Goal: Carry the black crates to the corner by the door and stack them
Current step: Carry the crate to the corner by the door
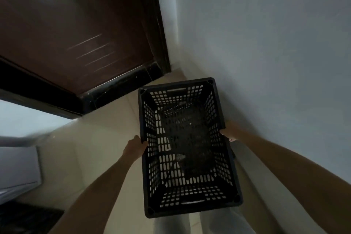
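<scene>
A black perforated plastic crate [225,182] fills the lower middle of the head view, seen from above with its open top toward me. My left hand [135,146] grips its left rim and my right hand [230,131] grips its right rim. The crate hangs over the pale tiled floor, its far end toward the corner where the dark brown door [76,24] meets the white wall [266,43]. Whether it touches the floor or another crate beneath, I cannot tell. The crate looks empty.
The door's dark frame [157,24] and black threshold [117,89] run along the left of the corner. A white object [19,169] stands at the left edge and a dark one [28,218] at the bottom left. Pale floor [98,148] lies between them and the crate.
</scene>
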